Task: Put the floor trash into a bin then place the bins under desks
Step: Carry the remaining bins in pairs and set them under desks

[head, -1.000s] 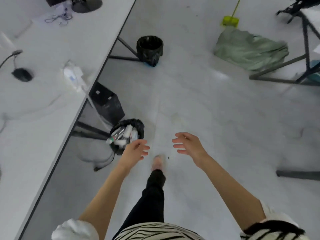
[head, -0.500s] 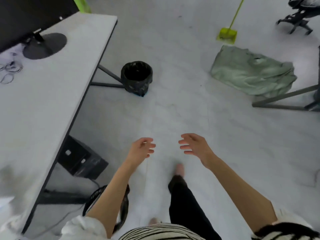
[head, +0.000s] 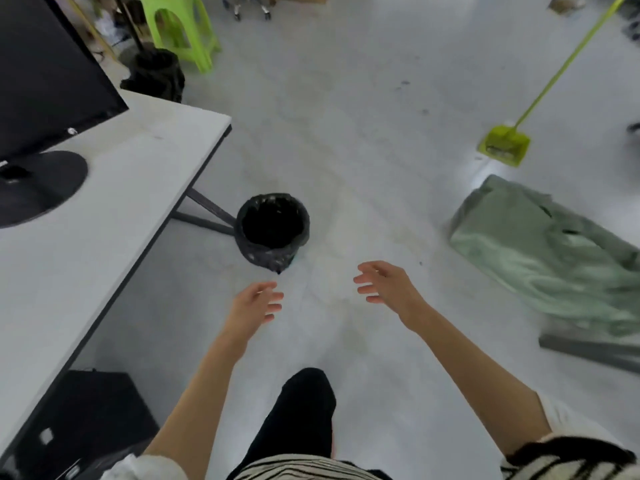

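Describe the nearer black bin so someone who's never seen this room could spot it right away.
Find the white desk on the left. Off its far corner, beside the slanted desk leg, stands a small round bin lined with a black bag. Unlike the other black bin by the green stool, it sits just ahead of both hands.

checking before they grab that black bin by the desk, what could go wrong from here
1. The bin stands right against the desk leg; pushed under the desk, it may catch on the leg and tip.
2. Both hands, left hand and right hand, are open and still short of it; a grip on the loose black liner alone could pull it off.
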Available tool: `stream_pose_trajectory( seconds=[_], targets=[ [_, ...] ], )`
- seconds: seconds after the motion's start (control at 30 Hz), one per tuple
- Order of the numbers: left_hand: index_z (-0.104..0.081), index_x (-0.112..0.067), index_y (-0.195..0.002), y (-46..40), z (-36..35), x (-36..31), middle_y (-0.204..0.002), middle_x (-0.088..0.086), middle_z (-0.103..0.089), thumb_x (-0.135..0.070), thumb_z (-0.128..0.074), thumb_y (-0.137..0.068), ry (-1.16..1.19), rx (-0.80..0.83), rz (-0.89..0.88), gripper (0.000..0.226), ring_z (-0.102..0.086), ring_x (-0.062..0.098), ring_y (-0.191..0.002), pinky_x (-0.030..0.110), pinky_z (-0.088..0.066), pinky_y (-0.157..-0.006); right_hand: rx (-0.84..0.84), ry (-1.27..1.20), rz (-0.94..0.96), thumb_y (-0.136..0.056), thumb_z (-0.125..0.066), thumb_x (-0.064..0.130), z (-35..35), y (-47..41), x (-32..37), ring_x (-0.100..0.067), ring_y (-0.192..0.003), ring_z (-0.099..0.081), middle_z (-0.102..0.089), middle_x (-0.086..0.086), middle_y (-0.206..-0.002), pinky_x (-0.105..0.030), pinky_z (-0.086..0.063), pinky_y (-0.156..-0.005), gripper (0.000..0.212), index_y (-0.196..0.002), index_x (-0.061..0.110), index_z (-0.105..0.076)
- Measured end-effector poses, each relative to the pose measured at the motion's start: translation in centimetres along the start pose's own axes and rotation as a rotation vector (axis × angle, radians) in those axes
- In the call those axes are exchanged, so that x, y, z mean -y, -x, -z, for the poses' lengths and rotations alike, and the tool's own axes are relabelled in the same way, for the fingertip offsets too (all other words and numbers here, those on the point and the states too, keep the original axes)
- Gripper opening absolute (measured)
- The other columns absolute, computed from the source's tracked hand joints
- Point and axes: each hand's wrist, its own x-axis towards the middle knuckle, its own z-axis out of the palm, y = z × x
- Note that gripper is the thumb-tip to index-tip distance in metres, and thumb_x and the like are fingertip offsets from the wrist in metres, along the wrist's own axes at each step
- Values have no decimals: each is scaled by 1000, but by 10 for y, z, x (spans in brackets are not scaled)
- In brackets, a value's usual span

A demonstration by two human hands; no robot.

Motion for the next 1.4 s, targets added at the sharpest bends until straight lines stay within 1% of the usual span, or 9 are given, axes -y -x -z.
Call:
stream_pose_trajectory(
  seconds=[0.1,0.3,0.57,0.7,0.8,0.9,1.03,1.3,1.4],
  targets=[
    [-57,-14,-111,-72,-20,-43,-92,-1,-67,-16,-40,-100,21,-12,24,20,-63,18,-83,33,-50,-83,43,25,-1,-96,-49,22,12,-80,50,-21,-85,-57,-63,-8,-99,-25,-45,-68,28,-117,5,-60],
    [-56,-12,-122,-262,-50,-159,-109,7,-66,-17,-37,-102,114,-98,4,28,-63,23,-96,34,-49,-85,98,158,20,-96,-49,22,39,-263,174,-20,-82,-56,-62,-7,-96,-23,-43,-65,29,-115,2,-60],
    [-57,-15,-114,-417,-68,-316,-94,-3,-66,-16,-39,-101,116,-81,-17,22,-63,19,-88,29,-50,-79,111,198,26,-96,-49,23,71,-435,327,-21,-85,-60,-64,-7,-100,-27,-46,-73,18,-106,13,-60],
    [-56,-9,-118,-507,-59,-373,-101,6,-64,-12,-37,-101,141,-199,12,26,-60,22,-87,23,-48,-70,189,242,26,-95,-50,23,58,-539,391,-20,-84,-59,-64,-7,-99,-26,-46,-71,21,-109,11,-60],
    [-54,-2,-123,-581,-49,-418,-102,11,-62,-10,-37,-101,171,-256,43,29,-58,17,-76,23,-44,-66,257,295,40,-95,-49,25,41,-622,443,-19,-84,-61,-66,-6,-100,-28,-48,-76,24,-112,11,-60],
    [-49,4,-128,-651,-25,-472,-87,7,-61,-8,-35,-102,214,-298,67,32,-54,14,-68,22,-41,-62,327,275,54,-95,-50,21,24,-699,506,-18,-71,-57,-63,-6,-90,-23,-44,-62,26,-114,4,-60],
    [-48,7,-129,-715,25,-536,-82,5,-58,-6,-33,-102,268,-419,62,34,-51,15,-67,23,-38,-61,382,345,99,-96,-50,17,-17,-788,600,-17,-67,-54,-62,-11,-93,-22,-41,-58,31,-118,-3,-58],
    [-54,-6,-120,-846,137,-596,-97,8,-61,-11,-37,-101,393,-629,124,27,-56,13,-70,23,-40,-63,615,457,110,-98,-48,19,-178,-937,728,-24,-88,-57,-63,-25,-119,-23,-43,-62,34,-124,-3,-54],
    [-56,-8,-115,-911,186,-617,-95,6,-62,-11,-37,-100,431,-667,148,23,-56,13,-70,23,-40,-62,651,501,87,-97,-49,22,-238,-992,764,-24,-87,-59,-65,-20,-112,-25,-45,-66,35,-124,0,-55]
  ],
)
